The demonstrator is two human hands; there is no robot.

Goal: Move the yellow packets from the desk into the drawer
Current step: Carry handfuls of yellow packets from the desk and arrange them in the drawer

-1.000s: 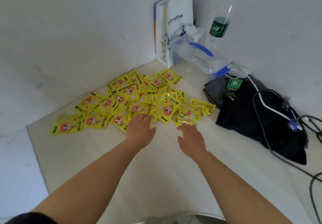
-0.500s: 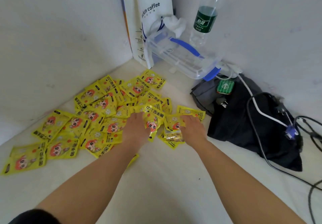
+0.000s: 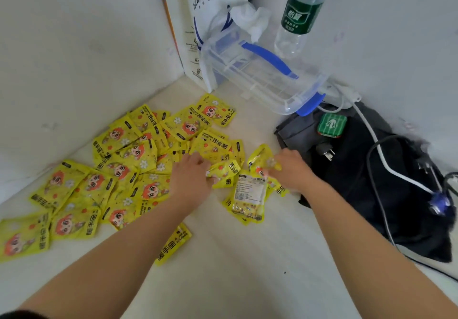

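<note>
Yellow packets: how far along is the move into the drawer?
Barely begun. Nothing looks moved: the yellow packets cover the desk, and no drawer is in view. In hand: the left hand grips a crumpled packet, the right hand pinches another. Left: essentially the whole pile.

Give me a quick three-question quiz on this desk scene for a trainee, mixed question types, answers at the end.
1. True or false: the packets are stacked in one neat pile.
2. Multiple choice: what stands upright in the back corner beside the clear box? A) a paper bag, B) a kettle, C) a lamp.
3. Short answer: which hand touches the packet lying next to the black bag?

Key
1. False: they lie scattered and overlapping on the desk.
2. A: the paper bag, printed "luckin coffee".
3. The right hand; the left hand closes on a crumpled packet nearer the middle.
</note>
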